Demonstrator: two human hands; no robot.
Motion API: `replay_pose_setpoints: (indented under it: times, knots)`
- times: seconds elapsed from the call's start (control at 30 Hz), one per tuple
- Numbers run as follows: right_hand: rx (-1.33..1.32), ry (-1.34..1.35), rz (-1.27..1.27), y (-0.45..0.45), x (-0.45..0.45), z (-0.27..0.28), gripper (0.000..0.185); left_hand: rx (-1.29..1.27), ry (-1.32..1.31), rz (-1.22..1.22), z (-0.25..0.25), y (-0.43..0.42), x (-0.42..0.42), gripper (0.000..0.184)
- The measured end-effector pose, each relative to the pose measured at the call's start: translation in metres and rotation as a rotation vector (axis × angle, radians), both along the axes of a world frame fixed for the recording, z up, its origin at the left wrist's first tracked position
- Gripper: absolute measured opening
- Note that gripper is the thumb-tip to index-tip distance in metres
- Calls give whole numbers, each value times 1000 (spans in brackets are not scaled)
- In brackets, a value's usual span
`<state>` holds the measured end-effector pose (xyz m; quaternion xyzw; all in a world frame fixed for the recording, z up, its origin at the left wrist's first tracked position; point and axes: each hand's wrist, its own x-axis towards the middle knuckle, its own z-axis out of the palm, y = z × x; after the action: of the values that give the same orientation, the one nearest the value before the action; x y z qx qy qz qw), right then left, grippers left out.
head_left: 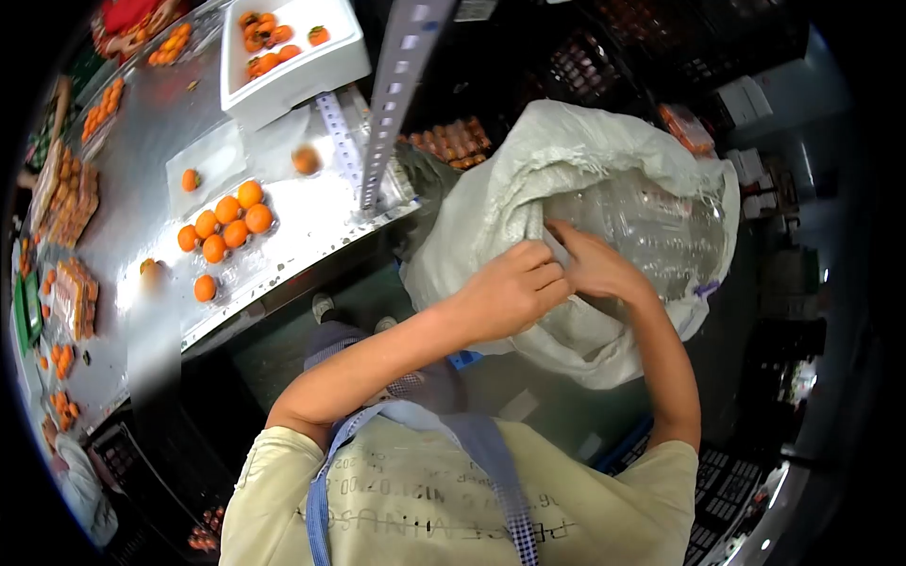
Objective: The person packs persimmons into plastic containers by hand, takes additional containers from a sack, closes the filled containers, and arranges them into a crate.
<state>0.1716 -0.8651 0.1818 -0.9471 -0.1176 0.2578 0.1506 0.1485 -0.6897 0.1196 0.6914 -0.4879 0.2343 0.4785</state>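
Note:
A large white woven sack (462, 236) stands in front of me with its mouth gaping. Clear plastic containers (651, 226) are stacked inside it. My left hand (519, 291) is closed in a fist on the sack's near rim. Right beside it, my right hand (599, 266) reaches into the mouth with bent fingers, pinching the folded rim; its fingertips are partly hidden.
On the left, a metal table (283, 241) bears orange persimmons (226, 209) and packed clamshells (74, 297). A white foam box (293, 90) of persimmons stands behind a perforated metal post (396, 94). Another person's hands (123, 42) show at top left. Dark crates (590, 66) stand beyond the sack.

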Motion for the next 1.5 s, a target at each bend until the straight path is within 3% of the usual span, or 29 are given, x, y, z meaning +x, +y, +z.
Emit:
replay_pose_setpoints:
  times: [0.03, 0.1, 0.23, 0.37, 0.47, 0.57, 0.67, 0.77, 0.87, 0.93, 1.0, 1.1, 1.2, 1.23, 1.33, 1.5]
  knots:
    - [114, -146, 41, -10, -3, -8, 74, 10, -8, 30, -3, 5, 0, 22]
    - [96, -89, -153, -4, -9, 14, 71, 16, -1, 52, -3, 9, -2, 28]
    - [204, -139, -309, 0, -28, 50, 62, -42, 8, 71, 11, 24, -7, 37]
    - [17, -642, -217, 16, -55, 65, 50, -145, 73, 116, 8, 70, -11, 39]
    - [201, -949, -263, 56, -72, 65, 40, -151, 255, 289, -13, 134, -14, 37]
    - [654, -916, -172, 112, -77, 36, 25, -201, 398, 639, -42, 219, -23, 34]
    - [636, -734, -53, 211, -56, 4, 18, -166, 383, 1060, -82, 325, -34, 35]
    - [616, -551, 56, 310, -39, -29, 14, 27, 569, 1421, -109, 424, -50, 47]
    - [597, -583, 280, 403, -36, -49, 14, 268, 660, 1592, -118, 500, -47, 57]
    - [547, -525, 354, 452, -39, -64, 15, 388, 761, 1557, -132, 532, -42, 54]
    - [578, -512, 409, 495, -41, -79, 18, 395, 797, 1326, -170, 562, -37, 51]
    - [529, -422, 431, 544, -43, -94, 22, 299, 682, 1214, -173, 584, -37, 46]
    - [496, -388, 395, 572, -45, -98, 30, -461, 1395, 836, -157, 598, -38, 43]
    - [506, -399, 373, 583, -45, -95, 33, -681, 1386, 682, -160, 596, -41, 47]
    - [573, -423, 380, 608, -42, -97, 43, -832, 1630, 291, -130, 593, -56, 50]
    - [605, -437, 533, 609, -28, -109, 50, -916, 1693, 213, -107, 577, -70, 50]
